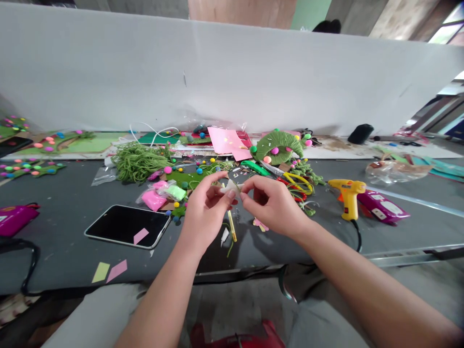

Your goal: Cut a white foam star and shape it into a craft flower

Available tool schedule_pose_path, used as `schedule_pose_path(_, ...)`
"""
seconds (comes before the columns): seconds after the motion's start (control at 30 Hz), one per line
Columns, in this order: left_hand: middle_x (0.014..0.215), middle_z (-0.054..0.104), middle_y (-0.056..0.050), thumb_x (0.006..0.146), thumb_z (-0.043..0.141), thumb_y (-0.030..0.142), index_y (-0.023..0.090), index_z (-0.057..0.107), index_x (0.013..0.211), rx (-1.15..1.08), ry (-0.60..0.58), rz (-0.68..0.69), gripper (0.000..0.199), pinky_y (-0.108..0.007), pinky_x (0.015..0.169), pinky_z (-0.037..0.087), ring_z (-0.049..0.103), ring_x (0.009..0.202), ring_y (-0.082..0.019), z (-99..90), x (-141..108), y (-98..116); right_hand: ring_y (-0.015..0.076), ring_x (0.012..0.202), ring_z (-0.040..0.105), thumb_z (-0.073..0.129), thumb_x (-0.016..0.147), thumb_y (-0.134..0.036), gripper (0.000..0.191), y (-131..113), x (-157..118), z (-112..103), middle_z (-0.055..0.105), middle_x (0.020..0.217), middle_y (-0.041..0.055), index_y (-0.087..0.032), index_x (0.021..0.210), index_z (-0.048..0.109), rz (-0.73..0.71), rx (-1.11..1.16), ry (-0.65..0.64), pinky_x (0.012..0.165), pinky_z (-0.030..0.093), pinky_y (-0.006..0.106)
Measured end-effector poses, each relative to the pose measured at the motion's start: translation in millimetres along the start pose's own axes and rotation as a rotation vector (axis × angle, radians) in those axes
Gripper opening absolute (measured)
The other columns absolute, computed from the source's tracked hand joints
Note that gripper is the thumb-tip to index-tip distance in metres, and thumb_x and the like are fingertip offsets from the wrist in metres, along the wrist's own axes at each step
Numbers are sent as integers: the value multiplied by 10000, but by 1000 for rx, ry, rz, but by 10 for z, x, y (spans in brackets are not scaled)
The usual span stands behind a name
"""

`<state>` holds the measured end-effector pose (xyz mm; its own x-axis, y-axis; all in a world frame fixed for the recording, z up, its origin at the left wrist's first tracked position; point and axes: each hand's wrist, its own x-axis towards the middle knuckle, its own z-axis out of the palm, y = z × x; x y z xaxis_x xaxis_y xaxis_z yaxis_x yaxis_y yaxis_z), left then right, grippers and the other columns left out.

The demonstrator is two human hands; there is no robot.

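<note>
A small white, star-like piece [230, 187] is held above the table in the head view. My left hand [208, 203] pinches it between thumb and fingers, closed on its left side. From the right, my right hand [270, 203] is closed in a pinch at the piece's edge; a thin greenish strand seems to show there, its detail too small to tell. Just below is a yellow stick [232, 226], its upper end partly hidden by my left hand. Beside it are a small white tube [224, 236] and a bit of green yarn [230, 249].
Green yarn [139, 162], a pompom-dotted yarn wreath [277, 149], green-handled scissors [255, 167] and yellow-handled pliers [300, 182] lie behind my hands. A phone [123, 226] rests at left. At right are a yellow glue gun [346, 195] and a purple packet [382, 207]. A white panel [217, 72] stands behind.
</note>
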<state>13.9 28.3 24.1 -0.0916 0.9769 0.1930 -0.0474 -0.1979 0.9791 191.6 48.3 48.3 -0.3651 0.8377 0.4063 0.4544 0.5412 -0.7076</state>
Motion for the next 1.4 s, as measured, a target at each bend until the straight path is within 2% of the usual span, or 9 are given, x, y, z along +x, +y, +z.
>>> schedule_pose_path(0.1,957,697,-18,876,794,352,303,625,1373,84,-20,68,527,-309,725,629,721,788,-170,-6,-6,0,94,542,435,634,888,-230,68,7,-3,-4,495,605,-55,-181,842,641,11,-4,-6,550,348,268)
schedule_pose_path(0.23,1008,699,-25,902,761,325,271,704,1226,182,-68,128,333,-270,725,603,724,816,-157,5,-18,29,89,544,430,618,896,-235,80,14,1,-8,506,613,-54,-172,860,653,25,-1,-22,533,341,261)
schedule_pose_path(0.5,1050,724,-22,874,791,328,230,728,1114,41,4,-3,267,-225,688,584,713,756,-120,17,-23,83,91,584,464,632,870,-221,56,64,13,-62,593,719,-19,-170,859,652,8,12,-61,538,365,257)
schedule_pose_path(0.6,1062,731,-26,869,797,332,231,733,1122,-10,-1,-20,280,-223,690,581,715,778,-126,5,-28,83,93,581,467,641,866,-215,51,56,16,-81,569,684,-27,-167,865,657,19,19,-72,539,367,254)
schedule_pose_path(0.77,1102,727,-26,855,807,331,242,733,1132,-3,29,-35,300,-206,670,575,714,829,-133,11,-28,74,81,517,424,658,941,-377,213,3,7,-68,503,585,-59,-170,890,658,93,75,-94,499,327,254)
schedule_pose_path(0.87,1085,729,-16,848,808,327,245,729,1118,-21,21,-53,292,-206,665,580,709,825,-131,22,-30,84,79,542,437,636,976,-454,301,22,11,-26,556,632,-42,-174,868,660,119,93,-62,512,331,257)
schedule_pose_path(1.03,1058,732,-18,841,809,318,232,724,1106,-27,-4,-67,291,-211,658,586,709,829,-139,44,-42,113,89,611,485,628,993,-421,288,94,35,32,636,737,-17,-171,855,667,114,138,-38,549,371,259)
schedule_pose_path(1.23,1067,723,-21,842,822,386,235,734,1072,-33,-13,-63,289,-222,686,610,721,888,-161,53,-57,124,89,577,518,696,941,-388,247,82,54,25,654,710,-12,-162,841,674,179,217,-39,509,367,244)
schedule_pose_path(1.4,1036,718,-18,836,826,419,234,742,1020,-36,-14,-75,274,-255,696,631,725,874,-173,57,-56,108,105,615,556,710,920,-343,204,70,58,38,697,749,8,-162,835,669,192,237,-50,539,407,248)
